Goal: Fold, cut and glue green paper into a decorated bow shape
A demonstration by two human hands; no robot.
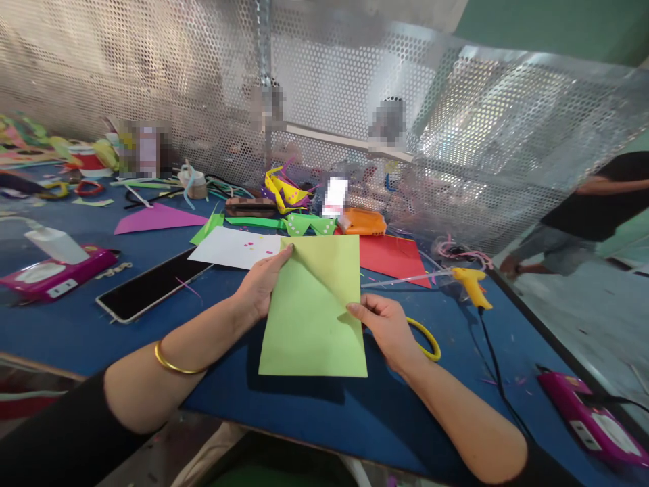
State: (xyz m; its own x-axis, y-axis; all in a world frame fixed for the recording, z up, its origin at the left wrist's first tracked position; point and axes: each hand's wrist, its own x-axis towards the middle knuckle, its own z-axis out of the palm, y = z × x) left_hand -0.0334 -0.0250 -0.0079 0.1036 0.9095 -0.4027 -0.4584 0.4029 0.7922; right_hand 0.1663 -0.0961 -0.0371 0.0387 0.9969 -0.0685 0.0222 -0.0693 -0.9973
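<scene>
A light green sheet of paper (311, 318) lies on the blue table (324, 406) in front of me, its upper left corner folded down diagonally. My left hand (261, 284) pinches the folded top edge, with a gold bangle on that wrist. My right hand (388, 331) grips the paper's right edge, where the tip of the fold meets it. Both hands hold the sheet.
A phone (152, 284) lies left of the paper, white paper (233, 247) and red paper (393, 257) behind it. A yellow glue gun (471, 284) with its cord and a yellow ring (428, 338) are at right. Magenta devices (55, 274) (591, 416) sit at both sides. Another person (593, 203) stands beyond the mesh screen.
</scene>
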